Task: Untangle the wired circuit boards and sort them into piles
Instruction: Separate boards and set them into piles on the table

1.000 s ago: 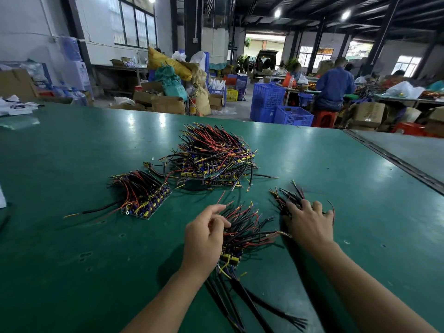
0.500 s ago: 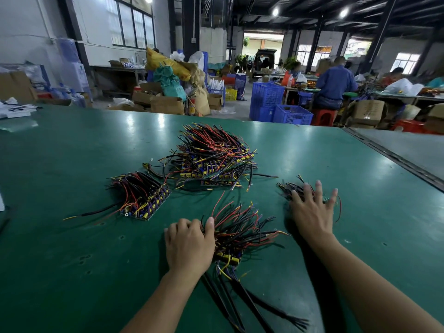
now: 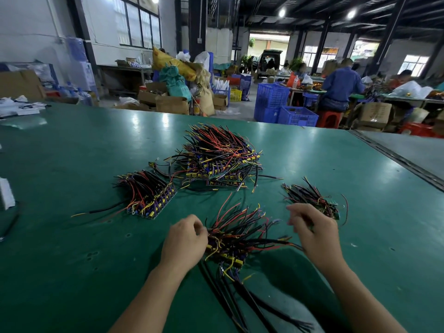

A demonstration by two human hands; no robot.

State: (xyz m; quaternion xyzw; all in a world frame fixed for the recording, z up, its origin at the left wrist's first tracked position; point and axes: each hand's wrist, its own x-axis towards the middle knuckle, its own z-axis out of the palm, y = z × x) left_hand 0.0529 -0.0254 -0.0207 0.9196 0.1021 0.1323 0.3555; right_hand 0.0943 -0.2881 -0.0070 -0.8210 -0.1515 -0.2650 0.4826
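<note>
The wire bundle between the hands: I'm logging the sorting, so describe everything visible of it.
The bundle is a tangle of thin red, black, yellow and purple wires fanning away, with yellow and blue components at its base and thick black leads trailing toward the camera. It lies on the green table. The left hand pinches its left edge; the right hand, blurred, is at its right side.

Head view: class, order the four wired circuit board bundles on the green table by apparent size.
1. Far centre pile.
2-3. Nearest bundle and left pile: alike, nearness makes it unsure.
4. Right bundle.
</note>
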